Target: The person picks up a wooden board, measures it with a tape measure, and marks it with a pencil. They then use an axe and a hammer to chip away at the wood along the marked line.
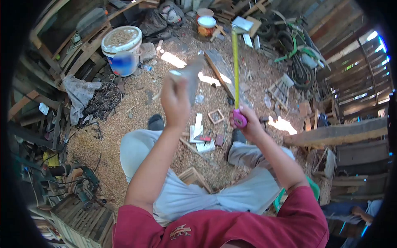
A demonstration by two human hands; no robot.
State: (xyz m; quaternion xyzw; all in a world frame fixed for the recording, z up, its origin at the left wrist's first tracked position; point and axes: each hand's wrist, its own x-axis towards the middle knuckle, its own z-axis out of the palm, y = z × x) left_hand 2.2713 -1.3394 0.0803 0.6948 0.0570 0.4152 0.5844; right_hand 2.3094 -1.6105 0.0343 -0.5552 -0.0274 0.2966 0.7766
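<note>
My right hand (pixel 249 124) is closed round a pink tape measure (pixel 240 119). Its yellow blade (pixel 235 66) is pulled out and runs straight away from me. On the other side, my left hand (pixel 175 101) is raised with its fingers wrapped round a flat grey-brown board (pixel 192 76), smeared by motion. A small whitish spot shows near the left thumb, too blurred to name. Between my feet lie a small wooden frame (pixel 216 116), white pieces (pixel 205 145), a red-handled tool (pixel 202 139) and a dark reddish block (pixel 219 140).
Wood shavings (pixel 132 111) cover the floor. A long wooden strip (pixel 217 72) lies ahead. A white bucket (pixel 122 49) stands at the left, a green motorbike (pixel 297 51) at the back right. A wooden box (pixel 194 180) sits below my legs. Another person's hand (pixel 362 214) shows at lower right.
</note>
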